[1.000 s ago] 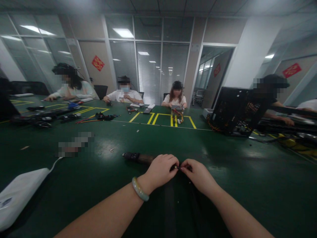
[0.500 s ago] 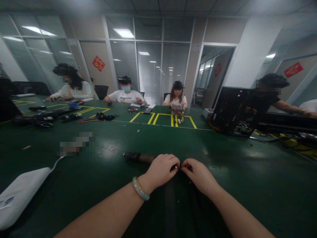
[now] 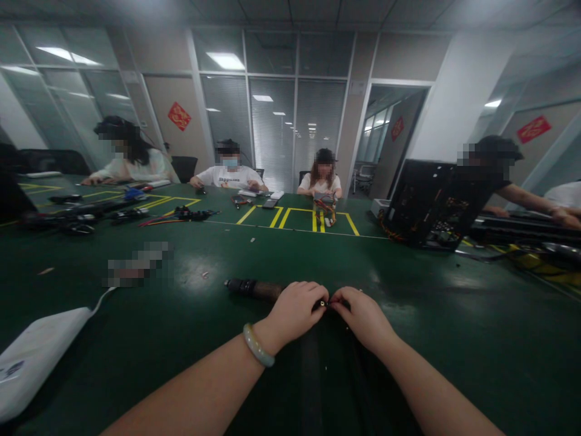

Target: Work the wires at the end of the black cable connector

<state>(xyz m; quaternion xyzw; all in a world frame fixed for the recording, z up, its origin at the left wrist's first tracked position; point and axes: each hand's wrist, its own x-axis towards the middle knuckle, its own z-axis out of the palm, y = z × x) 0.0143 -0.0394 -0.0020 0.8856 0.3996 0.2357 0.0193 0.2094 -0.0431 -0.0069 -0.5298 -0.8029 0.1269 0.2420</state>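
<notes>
My left hand is curled into a pinch around a small metal part at its fingertips; a pale green bangle sits on that wrist. My right hand is closed too, its fingertips meeting the left hand's at the same small part. What the right fingers grip is too small to name. A dark cylindrical tool lies on the green table just behind my left hand. A dark flat object lies under and between my forearms.
A white device with a cable lies at the near left. Several other people sit round the far side of the table with cables and parts. A black computer case stands at the right, with a person behind it. Yellow lines mark the table.
My hands stay pinched together with barely any shift. The person at the right has moved an arm out to the right.
</notes>
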